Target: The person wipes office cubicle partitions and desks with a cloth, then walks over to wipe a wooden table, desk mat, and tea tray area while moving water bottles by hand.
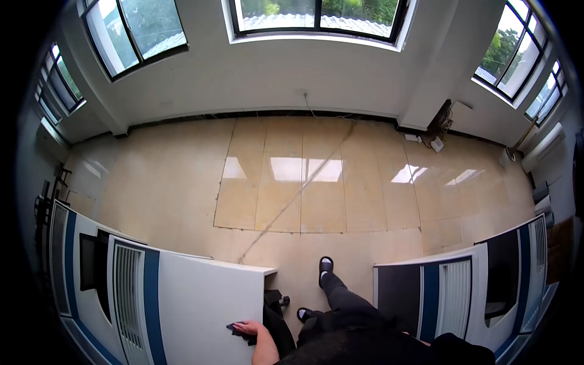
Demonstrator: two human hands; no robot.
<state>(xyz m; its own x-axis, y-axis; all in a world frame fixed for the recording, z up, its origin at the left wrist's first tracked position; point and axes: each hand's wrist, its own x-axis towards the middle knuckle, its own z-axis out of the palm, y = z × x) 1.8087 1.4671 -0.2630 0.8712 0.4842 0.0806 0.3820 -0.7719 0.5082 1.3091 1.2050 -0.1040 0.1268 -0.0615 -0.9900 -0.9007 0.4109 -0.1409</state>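
A dark cloth (pixel 232 327) is partly covered by the left hand (pixel 247 327) on the white table (pixel 207 298), though whether it is gripped cannot be told; the right hand is out of sight. A black chair (pixel 272 311) is seen between the table and the person's legs (pixel 344 295), and beyond, window light is reflected by the floor (pixel 170 176).

Single wide fisheye view from the wearer's head, facing forward and steeply down, legs (pixel 344 297) close below, right edge of the white desk (pixel 210 298) near at lower left, floor (pixel 170 176) beyond, far wall (pixel 255 79) farthest off
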